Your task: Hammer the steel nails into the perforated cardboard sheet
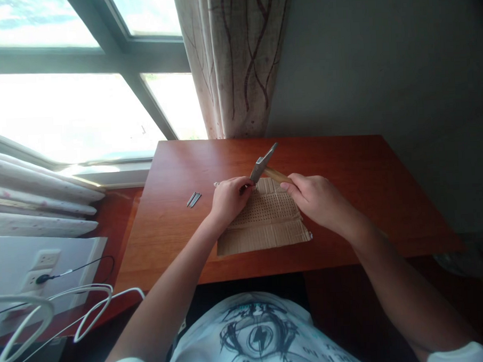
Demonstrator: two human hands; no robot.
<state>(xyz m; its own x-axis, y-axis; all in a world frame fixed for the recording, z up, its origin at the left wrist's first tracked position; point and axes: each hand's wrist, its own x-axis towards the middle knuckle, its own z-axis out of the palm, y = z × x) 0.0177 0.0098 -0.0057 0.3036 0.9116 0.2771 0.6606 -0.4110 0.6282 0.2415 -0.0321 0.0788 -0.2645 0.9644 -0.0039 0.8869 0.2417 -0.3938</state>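
Observation:
In my right hand (312,195) is the wooden handle of a hammer (278,175), with the fingers wrapped round its end. The metal head tilts up and away, its lower end right by my left fingertips. My left hand (231,198) is closed in a pinch over the far left part of a piece of cardboard (263,237); whatever sits between its fingers is hidden. Rows of small dark holes cover the middle of the cardboard, which lies flat under both hands. To the left of my left hand lie several metal nails (194,199), side by side.
Everything rests on a reddish-brown wooden table (344,160). Behind it hang a patterned curtain (240,63) and a grey wall (364,63), with a window (62,114) at the left. White cables (91,315) loop at the lower left, near wall sockets (47,260).

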